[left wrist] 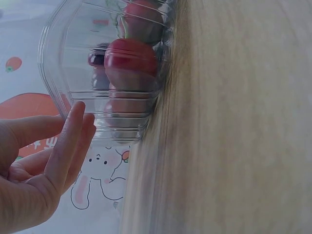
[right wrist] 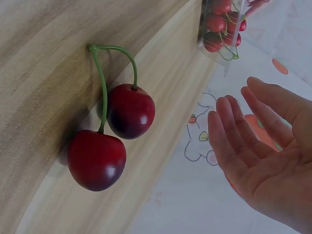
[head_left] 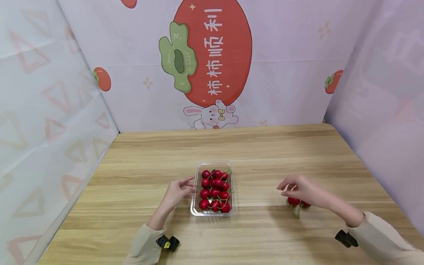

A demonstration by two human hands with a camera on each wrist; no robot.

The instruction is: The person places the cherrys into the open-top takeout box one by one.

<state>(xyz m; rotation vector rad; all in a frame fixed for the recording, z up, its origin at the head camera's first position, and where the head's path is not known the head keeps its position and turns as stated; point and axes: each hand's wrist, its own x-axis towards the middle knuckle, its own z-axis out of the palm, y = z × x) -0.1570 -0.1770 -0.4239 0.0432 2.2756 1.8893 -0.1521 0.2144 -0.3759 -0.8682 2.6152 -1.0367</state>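
A clear plastic box (head_left: pixel 213 214) full of red cherries (head_left: pixel 215 193) stands on the table a little right of my left hand (head_left: pixel 180 192). In the left wrist view the fingers (left wrist: pixel 68 141) of that hand lie along the box's side wall, near its rim, fairly straight. My right hand (head_left: pixel 306 189) hovers over a pair of cherries (right wrist: pixel 97 160) joined at their green stems, which lie on the wood. Its fingers are loosely bent and hold nothing. From the head view the hand partly hides this pair.
The wooden table (head_left: pixel 159 151) has a light grain. Behind it hangs a white cloth (head_left: pixel 281 92) printed with a large persimmon and a rabbit; more cloth covers both sides. Dark wrist cameras (head_left: pixel 168 243) sit at the cuffs of both sleeves.
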